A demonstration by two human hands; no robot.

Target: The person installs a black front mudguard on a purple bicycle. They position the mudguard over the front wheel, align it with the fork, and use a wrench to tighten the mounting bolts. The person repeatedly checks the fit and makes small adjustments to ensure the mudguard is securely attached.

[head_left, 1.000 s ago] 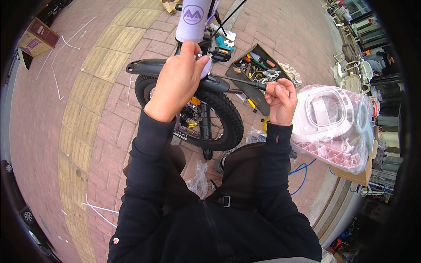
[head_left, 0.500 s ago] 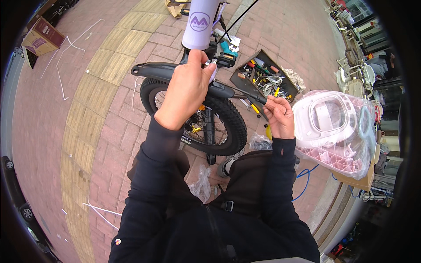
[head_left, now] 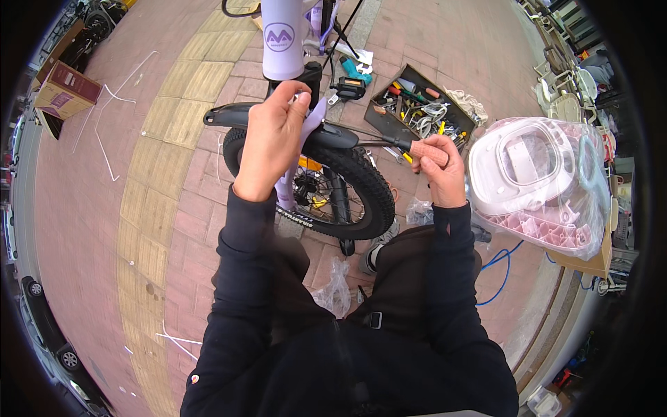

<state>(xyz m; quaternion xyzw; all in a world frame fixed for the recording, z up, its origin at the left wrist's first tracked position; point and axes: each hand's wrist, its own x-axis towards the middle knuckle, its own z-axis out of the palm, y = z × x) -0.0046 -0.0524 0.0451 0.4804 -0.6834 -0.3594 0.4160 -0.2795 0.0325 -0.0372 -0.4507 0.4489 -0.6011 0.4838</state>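
Screwdriver [head_left: 410, 147]: held in the right hand [head_left: 439, 172], the orange-brown handle enclosed by the fingers, the dark shaft emerging leftward from the fist. Long axis runs roughly left to right, tip directed left toward the black mudguard [head_left: 278, 121]. The tip itself is too small to make out. Right grip: fingers curled tight around the handle.

Left hand [head_left: 272, 142]: placed over the mudguard where it meets the lilac fork [head_left: 286, 182]. Left grip: thumb and fingers pressed together at the fork crown; what they pinch cannot be told.

Below the mudguard, the front wheel [head_left: 347, 191] with black knobbly tyre stands upright on the red brick paving [head_left: 90, 208]. The lilac frame tube [head_left: 281, 38] rises at the far edge.

To the far right of the screwdriver, an open tool tray [head_left: 417, 111] lies on the paving. Further right, a white and pink plastic item in a clear bag [head_left: 538, 181] rests on a cardboard box.
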